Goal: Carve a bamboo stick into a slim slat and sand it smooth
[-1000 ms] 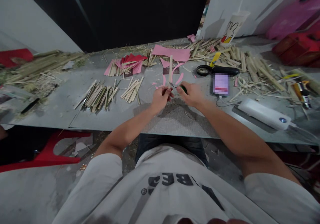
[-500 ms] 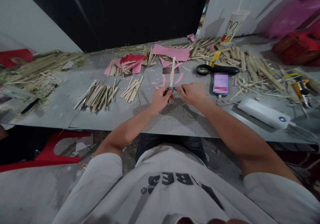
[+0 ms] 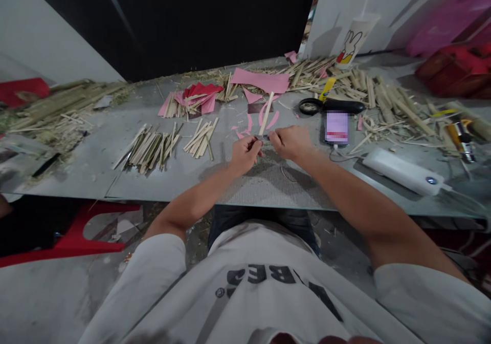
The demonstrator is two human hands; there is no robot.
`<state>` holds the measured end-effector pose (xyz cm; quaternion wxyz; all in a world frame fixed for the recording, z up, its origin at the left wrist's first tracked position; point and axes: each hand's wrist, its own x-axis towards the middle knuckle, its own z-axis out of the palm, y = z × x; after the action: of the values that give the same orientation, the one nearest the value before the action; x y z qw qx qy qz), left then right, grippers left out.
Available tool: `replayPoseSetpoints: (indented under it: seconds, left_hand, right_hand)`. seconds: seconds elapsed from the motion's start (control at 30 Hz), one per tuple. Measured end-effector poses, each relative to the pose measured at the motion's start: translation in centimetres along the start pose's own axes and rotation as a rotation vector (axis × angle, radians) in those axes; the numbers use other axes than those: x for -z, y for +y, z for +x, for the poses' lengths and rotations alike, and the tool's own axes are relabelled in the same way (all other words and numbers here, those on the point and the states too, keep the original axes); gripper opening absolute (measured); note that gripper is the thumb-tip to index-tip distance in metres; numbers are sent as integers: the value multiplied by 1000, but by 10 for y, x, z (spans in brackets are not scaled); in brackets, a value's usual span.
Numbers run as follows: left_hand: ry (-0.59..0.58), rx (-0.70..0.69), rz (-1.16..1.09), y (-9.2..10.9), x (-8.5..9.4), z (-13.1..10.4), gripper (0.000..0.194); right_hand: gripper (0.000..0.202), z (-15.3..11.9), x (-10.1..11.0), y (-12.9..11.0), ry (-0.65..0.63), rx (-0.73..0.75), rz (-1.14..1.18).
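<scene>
My left hand (image 3: 245, 153) is closed on the lower end of a pale bamboo strip (image 3: 267, 112), which points up and away from me, leaning slightly right. Close beside it my right hand (image 3: 290, 142) is closed round a small tool, seemingly a knife; a short grey blade (image 3: 265, 137) shows between the two hands at the strip's base. Most of the handle is hidden in my fingers. Curved scraps of pink paper (image 3: 272, 120) lie just past the hands. To the left rest a small bundle of pale strips (image 3: 201, 138) and a larger pile of bamboo strips (image 3: 150, 147).
Pink paper (image 3: 261, 80) lies at the back among bamboo shavings. On the right are a black-handled tool with a ring (image 3: 345, 106), a phone (image 3: 336, 127), a white power bank (image 3: 401, 171) and a paper cup (image 3: 355, 42). A red stool (image 3: 76, 231) stands lower left.
The bamboo strip's top has tipped to the right. Both hands stay close together at its lower end, with a small shift. The whole view has drifted slightly.
</scene>
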<state>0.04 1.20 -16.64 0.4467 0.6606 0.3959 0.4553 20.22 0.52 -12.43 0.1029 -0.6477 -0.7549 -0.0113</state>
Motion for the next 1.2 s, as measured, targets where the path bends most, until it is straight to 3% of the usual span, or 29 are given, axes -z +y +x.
replayPoseSetpoints:
  seconds: [0.3,0.53,0.73,1.0,1.2]
  left_hand:
    - [47,11,-49,-2,1,2,34]
    - [0,66,-78,5,-4,-6,29]
    - [-13,113,-82,9,-3,-2,27]
    - [-28,121,-88,13,-5,-5,26]
    - [-17,130,-91,15,-5,-7,26]
  right_hand:
    - [64,8,-3,0,42,-88,6]
    - [73,23,-3,34,66,-239,24]
    - [71,14,-11,23,41,-71,63]
    - [69,16,-7,28,74,-147,61]
    - [69,7,-8,13,32,-47,103]
